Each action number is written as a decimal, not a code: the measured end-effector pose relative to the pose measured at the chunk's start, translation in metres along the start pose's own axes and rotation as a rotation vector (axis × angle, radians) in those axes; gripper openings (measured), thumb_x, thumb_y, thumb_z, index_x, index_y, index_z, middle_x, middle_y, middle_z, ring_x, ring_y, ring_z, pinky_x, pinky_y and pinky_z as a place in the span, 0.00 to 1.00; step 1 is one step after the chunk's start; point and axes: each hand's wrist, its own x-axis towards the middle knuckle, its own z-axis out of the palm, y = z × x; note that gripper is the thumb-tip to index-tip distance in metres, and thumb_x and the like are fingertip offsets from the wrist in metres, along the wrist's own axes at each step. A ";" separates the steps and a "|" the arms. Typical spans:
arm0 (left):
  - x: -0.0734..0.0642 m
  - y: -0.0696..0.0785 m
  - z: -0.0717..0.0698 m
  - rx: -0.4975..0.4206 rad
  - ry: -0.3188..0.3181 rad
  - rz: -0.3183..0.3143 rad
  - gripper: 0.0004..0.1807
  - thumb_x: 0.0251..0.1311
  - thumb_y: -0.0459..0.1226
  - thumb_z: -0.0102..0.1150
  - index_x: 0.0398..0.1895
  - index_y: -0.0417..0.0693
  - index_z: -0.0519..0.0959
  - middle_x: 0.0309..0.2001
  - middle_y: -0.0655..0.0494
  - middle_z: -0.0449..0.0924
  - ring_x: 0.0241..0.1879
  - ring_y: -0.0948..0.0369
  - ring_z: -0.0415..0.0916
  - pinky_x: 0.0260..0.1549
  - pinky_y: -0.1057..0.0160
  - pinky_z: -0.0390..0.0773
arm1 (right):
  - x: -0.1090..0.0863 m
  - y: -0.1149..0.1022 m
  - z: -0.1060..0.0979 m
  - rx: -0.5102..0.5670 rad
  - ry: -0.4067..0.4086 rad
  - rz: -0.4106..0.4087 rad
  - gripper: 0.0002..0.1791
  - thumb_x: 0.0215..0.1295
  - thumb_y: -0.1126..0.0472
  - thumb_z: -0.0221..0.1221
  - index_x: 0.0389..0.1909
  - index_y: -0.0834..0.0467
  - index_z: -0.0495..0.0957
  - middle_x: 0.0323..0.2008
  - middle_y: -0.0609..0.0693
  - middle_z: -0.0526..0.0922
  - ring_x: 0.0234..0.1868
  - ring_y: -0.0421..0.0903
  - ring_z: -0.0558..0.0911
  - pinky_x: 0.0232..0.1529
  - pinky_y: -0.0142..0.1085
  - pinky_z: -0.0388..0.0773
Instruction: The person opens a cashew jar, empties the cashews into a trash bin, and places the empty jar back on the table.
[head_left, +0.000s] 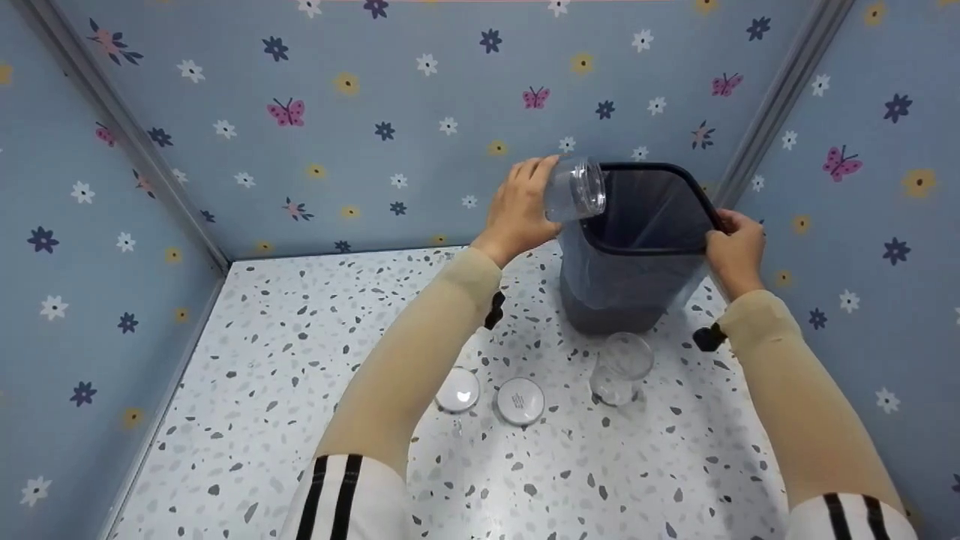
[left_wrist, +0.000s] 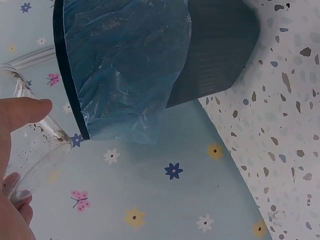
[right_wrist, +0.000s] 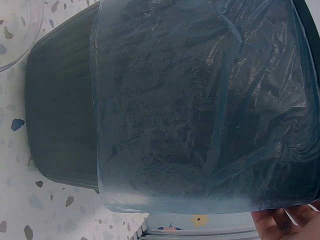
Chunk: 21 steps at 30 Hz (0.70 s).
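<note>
In the head view my left hand [head_left: 519, 204] grips a clear jar [head_left: 571, 190] tipped on its side, its mouth over the left rim of a dark trash bin [head_left: 611, 289]. Brown specks cling inside the jar's wall in the left wrist view, with the thumb [left_wrist: 25, 112] across it. A bluish plastic bag [right_wrist: 200, 110] lines the bin and folds down over its outside. My right hand [head_left: 736, 251] pinches the bin's black rim on the right side, thumb toward me. What lies at the bottom of the bin is hidden.
A second clear jar [head_left: 613, 386] stands on the speckled tabletop [head_left: 300, 360] in front of the bin. Two round white lids [head_left: 520, 401] lie left of it. Blue flowered panels [head_left: 420, 97] wall in the back and both sides, the right one near my right hand.
</note>
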 end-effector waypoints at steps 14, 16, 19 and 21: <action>-0.012 -0.009 -0.010 -0.091 0.016 -0.050 0.55 0.53 0.40 0.84 0.84 0.48 0.64 0.78 0.49 0.71 0.78 0.51 0.66 0.76 0.51 0.73 | -0.002 -0.003 0.000 0.014 -0.010 0.006 0.31 0.72 0.70 0.48 0.75 0.65 0.75 0.69 0.65 0.81 0.66 0.53 0.79 0.62 0.35 0.75; -0.015 -0.012 -0.012 -0.102 0.029 -0.053 0.55 0.52 0.40 0.85 0.83 0.47 0.65 0.77 0.49 0.72 0.77 0.50 0.67 0.76 0.52 0.72 | -0.002 -0.004 0.000 0.019 -0.019 0.016 0.31 0.72 0.69 0.48 0.76 0.64 0.74 0.69 0.65 0.81 0.67 0.53 0.78 0.62 0.35 0.75; -0.019 -0.018 -0.014 -0.114 0.033 -0.066 0.55 0.52 0.39 0.84 0.83 0.47 0.64 0.77 0.49 0.72 0.77 0.50 0.66 0.78 0.53 0.70 | -0.003 -0.003 -0.001 0.020 -0.027 0.020 0.31 0.73 0.69 0.47 0.77 0.64 0.74 0.70 0.64 0.80 0.68 0.53 0.78 0.63 0.36 0.75; -0.022 -0.021 -0.016 -0.116 0.030 -0.076 0.55 0.53 0.39 0.84 0.84 0.48 0.64 0.77 0.49 0.72 0.77 0.50 0.66 0.78 0.53 0.69 | -0.003 -0.003 -0.001 0.016 -0.030 0.018 0.31 0.74 0.68 0.47 0.77 0.64 0.73 0.70 0.65 0.80 0.69 0.55 0.78 0.64 0.37 0.75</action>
